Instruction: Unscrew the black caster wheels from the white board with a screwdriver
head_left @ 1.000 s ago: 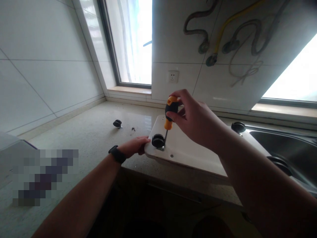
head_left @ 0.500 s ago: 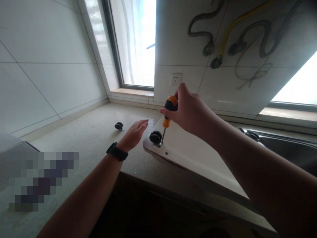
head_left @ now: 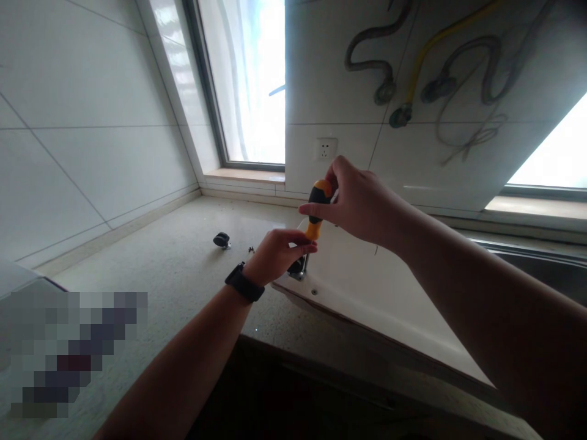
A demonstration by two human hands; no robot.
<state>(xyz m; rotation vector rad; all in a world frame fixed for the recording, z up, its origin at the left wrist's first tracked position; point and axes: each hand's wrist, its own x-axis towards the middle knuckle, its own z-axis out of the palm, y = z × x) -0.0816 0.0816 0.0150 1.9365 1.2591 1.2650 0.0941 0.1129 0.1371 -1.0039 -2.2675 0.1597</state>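
Note:
My right hand point(head_left: 358, 198) grips the yellow and black handle of a screwdriver point(head_left: 320, 198), which stands nearly upright with its shaft pointing down. Low on the same screwdriver, where handle meets shaft, the thumb and fingers of my left hand point(head_left: 282, 250) close around it. Beneath them a black caster wheel point(head_left: 297, 266), partly hidden by my left fingers, sits on a metal plate at the corner of a white panel point(head_left: 348, 269). The screwdriver's tip reaches that plate; the screw itself is too small to make out. A screw hole point(head_left: 314, 292) shows in the panel nearby.
A second caster point(head_left: 221, 239) lies on the speckled countertop point(head_left: 183, 269), with small metal bits point(head_left: 251, 249) by my left hand. A metal sink point(head_left: 541, 275) is at the right. Behind are a wall socket point(head_left: 325, 148) and hoses point(head_left: 426, 61). The counter's front edge drops into shadow.
My left hand has moved right from beside the caster and closed on the lower part of the screwdriver. My right hand stays on the handle. Small metal bits have come into view.

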